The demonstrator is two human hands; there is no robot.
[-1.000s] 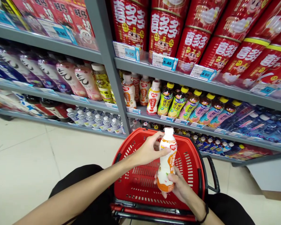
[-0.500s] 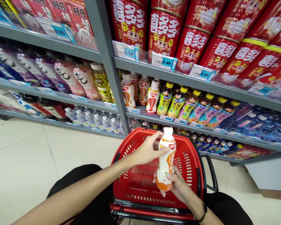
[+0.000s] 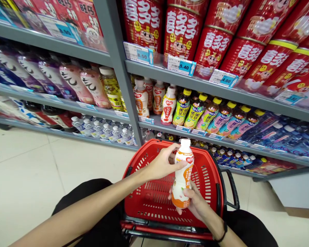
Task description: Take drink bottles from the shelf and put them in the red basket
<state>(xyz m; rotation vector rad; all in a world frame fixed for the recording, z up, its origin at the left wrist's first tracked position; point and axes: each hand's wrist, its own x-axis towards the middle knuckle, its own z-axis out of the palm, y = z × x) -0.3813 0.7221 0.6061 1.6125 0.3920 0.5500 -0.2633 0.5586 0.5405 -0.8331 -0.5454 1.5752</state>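
Observation:
A white and orange drink bottle [image 3: 181, 180] with a white cap is held upright, leaning slightly, above the red shopping basket [image 3: 154, 219]. My left hand [image 3: 167, 163] grips its upper part, thumb across the front of the label and fingers behind the neck. Lower down, my right hand [image 3: 194, 199] wraps the base, its thumb pressed on the front. Some fingers of both hands are hidden behind the bottle. Similar bottles [image 3: 141, 99] stand on the shelf ahead, beside a white and red bottle [image 3: 168, 105].
Yellow-capped tea bottles [image 3: 182, 107] line the same shelf. Red cans [image 3: 180, 34] are stacked on the shelf above. Small clear bottles [image 3: 106, 131] fill the bottom left shelf. A grey upright post [image 3: 118, 58] divides the shelves. The basket's black handle [image 3: 233, 188] sticks out rightward.
The view has shifted very slightly against the shelves. Both hands keep the same hold on the drink bottle, which has hardly moved.

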